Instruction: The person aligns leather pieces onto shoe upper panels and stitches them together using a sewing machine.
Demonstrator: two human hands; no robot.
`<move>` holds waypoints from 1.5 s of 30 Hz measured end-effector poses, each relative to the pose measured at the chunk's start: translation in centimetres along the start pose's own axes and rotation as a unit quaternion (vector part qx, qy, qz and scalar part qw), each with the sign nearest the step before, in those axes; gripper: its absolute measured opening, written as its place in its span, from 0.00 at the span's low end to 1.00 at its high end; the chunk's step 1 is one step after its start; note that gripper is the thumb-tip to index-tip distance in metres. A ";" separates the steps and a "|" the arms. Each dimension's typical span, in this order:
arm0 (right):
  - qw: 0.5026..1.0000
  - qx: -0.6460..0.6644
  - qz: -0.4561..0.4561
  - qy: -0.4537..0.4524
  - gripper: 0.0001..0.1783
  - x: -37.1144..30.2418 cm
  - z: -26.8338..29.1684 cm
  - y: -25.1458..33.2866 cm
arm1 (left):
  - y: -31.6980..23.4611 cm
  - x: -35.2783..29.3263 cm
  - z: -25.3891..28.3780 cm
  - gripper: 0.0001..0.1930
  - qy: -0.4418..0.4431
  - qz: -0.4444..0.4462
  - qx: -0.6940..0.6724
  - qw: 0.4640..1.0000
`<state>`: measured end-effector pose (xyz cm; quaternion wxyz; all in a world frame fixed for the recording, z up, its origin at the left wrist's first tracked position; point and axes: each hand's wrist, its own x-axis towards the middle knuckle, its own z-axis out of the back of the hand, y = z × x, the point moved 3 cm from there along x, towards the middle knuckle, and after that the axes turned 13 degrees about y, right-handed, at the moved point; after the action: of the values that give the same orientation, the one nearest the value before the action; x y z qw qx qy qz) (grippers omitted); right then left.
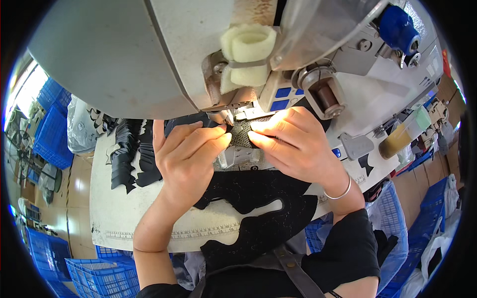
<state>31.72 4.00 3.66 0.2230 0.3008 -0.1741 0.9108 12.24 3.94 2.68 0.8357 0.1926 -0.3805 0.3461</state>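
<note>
Under the lit needle area of a grey sewing machine (119,64), my two hands work close together on a black piece of textured fabric (242,136). My left hand (189,156) pinches the fabric's left side, beside the presser foot (222,117), with its index finger raised apart. My right hand (297,144), a bangle on its wrist, pinches the right side with thumb and fingers. A larger black cut piece (253,189) with curved edges spreads below my hands. It hangs over the table's front edge toward my lap.
Fanned black cut pieces (126,154) lie on the white table (114,213) at left. A brown thread spool (326,97) sits on the machine, and a bottle of yellowish liquid (396,140) stands at right. Blue crates (102,277) surround the table on the floor.
</note>
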 end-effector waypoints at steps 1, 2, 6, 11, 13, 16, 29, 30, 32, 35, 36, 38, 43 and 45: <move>1.000 0.000 0.000 0.001 0.16 0.0 0.0 0.1 | 0.1 0.1 0.0 0.07 0.000 0.000 -0.001 1.000; 1.000 -0.007 0.002 -0.002 0.16 0.0 0.0 0.3 | 0.3 0.1 0.0 0.07 -0.001 -0.001 -0.005 1.000; 0.999 -0.032 0.004 -0.008 0.17 0.0 -0.2 0.9 | 0.9 -0.1 -0.1 0.08 -0.010 -0.008 -0.023 1.000; 0.999 -0.041 0.002 -0.019 0.17 0.1 -1.0 1.3 | 2.0 -0.2 -0.6 0.08 0.001 0.013 -0.062 0.998; 0.996 -0.081 -0.007 -0.045 0.17 0.2 -1.4 1.5 | 2.9 -0.4 -1.3 0.08 0.006 0.032 -0.099 0.995; 0.996 -0.063 -0.030 -0.051 0.18 0.3 -0.9 1.7 | 3.7 -0.7 -1.2 0.10 0.060 0.096 -0.182 0.977; 0.997 -0.014 -0.078 0.001 0.20 -0.4 -1.0 1.8 | -3.3 -0.8 1.3 0.13 0.087 -0.048 0.153 0.983; 0.997 -0.012 -0.076 -0.002 0.20 -0.3 -1.1 1.8 | -3.4 -0.8 1.2 0.13 0.075 -0.048 0.162 0.983; 0.996 -0.036 -0.082 -0.010 0.20 -0.3 -1.1 1.8 | -3.5 -1.0 0.8 0.13 0.058 -0.047 0.171 0.982; 0.996 -0.029 -0.084 -0.012 0.21 -0.2 -1.1 1.8 | -3.9 -0.9 1.0 0.13 0.060 -0.041 0.199 0.977; 0.996 -0.027 -0.083 -0.011 0.21 -0.2 -1.0 1.8 | -4.0 -0.9 1.0 0.13 0.061 -0.039 0.200 0.977; 0.996 -0.025 -0.079 -0.023 0.20 -0.1 -0.7 1.5 | -3.7 -0.8 0.9 0.15 0.081 -0.016 0.184 0.979; 0.991 -0.011 -0.109 -0.076 0.19 -1.6 -1.1 -1.6 | -1.7 -1.0 -0.2 0.12 0.020 -0.016 0.132 0.991; 0.963 0.018 -0.247 -0.105 0.17 -1.5 -1.4 -3.9 | -1.2 -1.0 0.1 0.12 0.021 -0.008 0.092 0.996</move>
<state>34.13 7.41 2.37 0.4159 0.4321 -0.1007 0.7939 12.59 2.68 1.89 0.8249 0.2647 -0.3281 0.3766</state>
